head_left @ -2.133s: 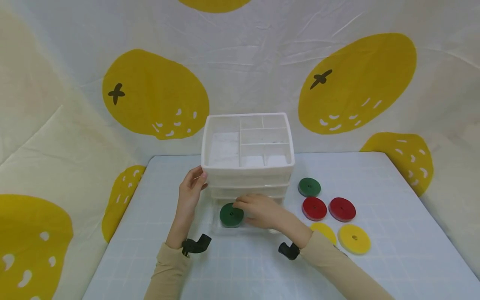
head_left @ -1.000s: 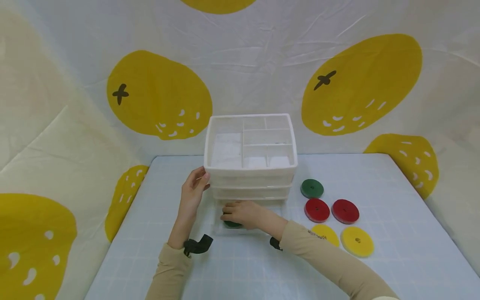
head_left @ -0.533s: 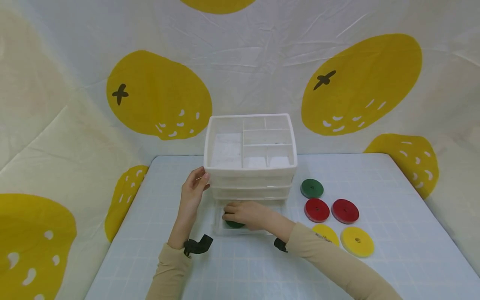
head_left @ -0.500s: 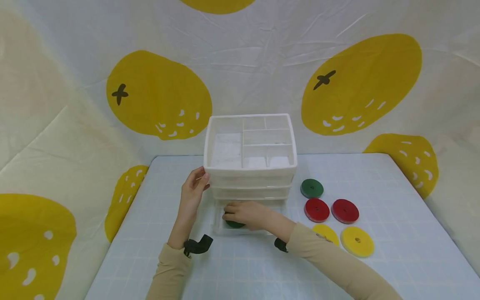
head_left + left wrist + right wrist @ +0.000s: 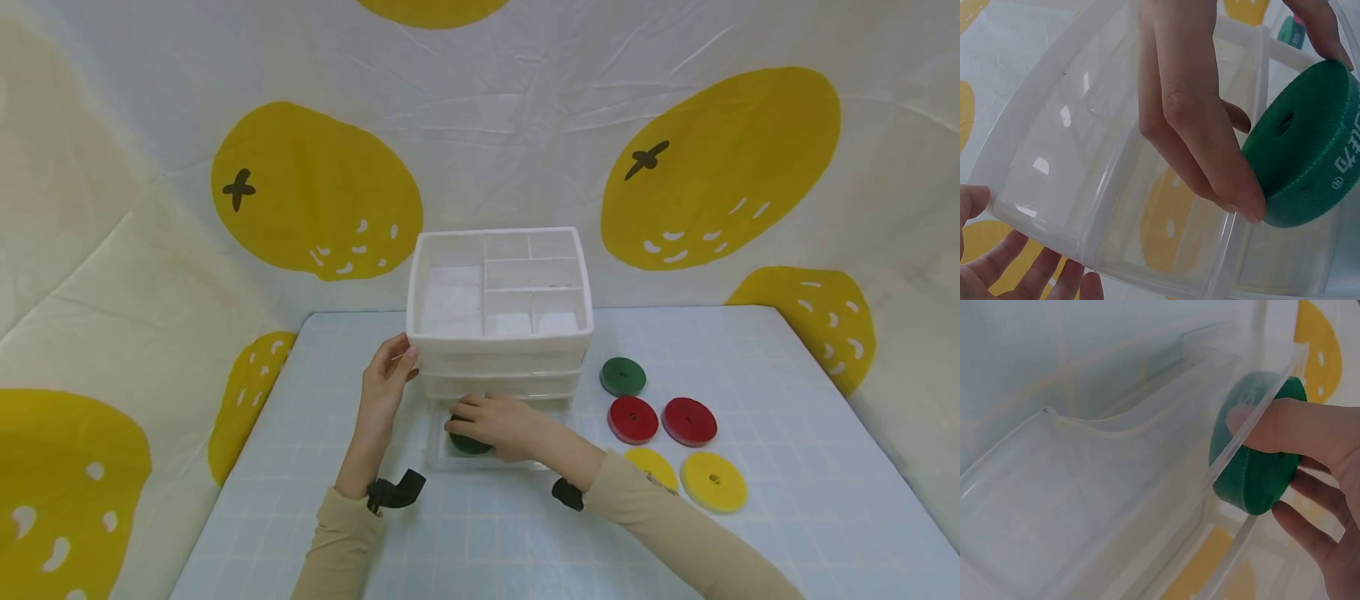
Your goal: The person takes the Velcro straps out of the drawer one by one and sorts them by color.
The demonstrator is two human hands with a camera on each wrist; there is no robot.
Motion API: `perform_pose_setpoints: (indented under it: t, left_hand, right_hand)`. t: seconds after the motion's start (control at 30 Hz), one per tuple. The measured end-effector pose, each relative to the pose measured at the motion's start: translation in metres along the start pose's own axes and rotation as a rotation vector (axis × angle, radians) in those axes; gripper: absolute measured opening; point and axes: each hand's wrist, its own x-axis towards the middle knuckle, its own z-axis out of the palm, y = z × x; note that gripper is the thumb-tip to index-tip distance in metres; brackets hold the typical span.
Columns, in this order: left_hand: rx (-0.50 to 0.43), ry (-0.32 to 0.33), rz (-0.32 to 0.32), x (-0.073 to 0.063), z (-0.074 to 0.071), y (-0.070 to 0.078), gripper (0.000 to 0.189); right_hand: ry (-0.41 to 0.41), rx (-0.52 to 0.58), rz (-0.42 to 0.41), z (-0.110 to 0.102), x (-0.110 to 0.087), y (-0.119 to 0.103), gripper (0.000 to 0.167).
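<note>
A white drawer unit (image 5: 498,360) stands at the back of the table, its clear bottom drawer (image 5: 437,457) pulled out. My left hand (image 5: 386,382) rests against the unit's left side; in the left wrist view its fingertips (image 5: 1047,265) touch the edge. Over the drawer, my right hand (image 5: 501,427) holds a green roll of hook-and-loop tape (image 5: 470,445). The left wrist view shows this green roll (image 5: 1304,150) tilted, with white lettering on its rim. In the right wrist view the thumb (image 5: 1285,425) lies across the roll beside the drawer's clear wall (image 5: 1235,447).
Right of the unit lie another green roll (image 5: 622,377), two red rolls (image 5: 633,419) (image 5: 689,422) and two yellow rolls (image 5: 714,482). My right sleeve partly covers one yellow roll (image 5: 654,467). The unit's top tray (image 5: 450,300) has several compartments. A patterned cloth (image 5: 510,150) hangs behind.
My right hand has moved left from beside the green roll onto it and now grips it. In the last half second hand and roll have shifted only slightly. My left hand has stayed put.
</note>
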Motion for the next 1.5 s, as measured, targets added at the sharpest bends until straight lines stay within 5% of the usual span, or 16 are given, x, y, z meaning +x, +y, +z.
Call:
perform_pose_setpoints:
  t: [0.63,1.03,1.27,1.5]
  left_hand:
    - [-0.009,0.016,-0.01,-0.001,0.0,0.002,0.038]
    - [-0.017,0.014,-0.011,0.0,0.0,0.001,0.037]
    - [-0.019,0.012,-0.003,0.001,0.0,0.0,0.037]
    - [-0.022,0.015,-0.012,0.001,0.001,-0.001,0.036]
  right_hand:
    - [0.076,0.094,0.172,-0.005,-0.048,0.003,0.066]
    - [0.173,0.265,0.367,0.002,-0.106,0.012,0.079]
    - [0.152,0.264,0.473,0.003,-0.139,0.022,0.079]
    - [0.238,0.229,0.488,0.007,-0.167,0.038,0.075]
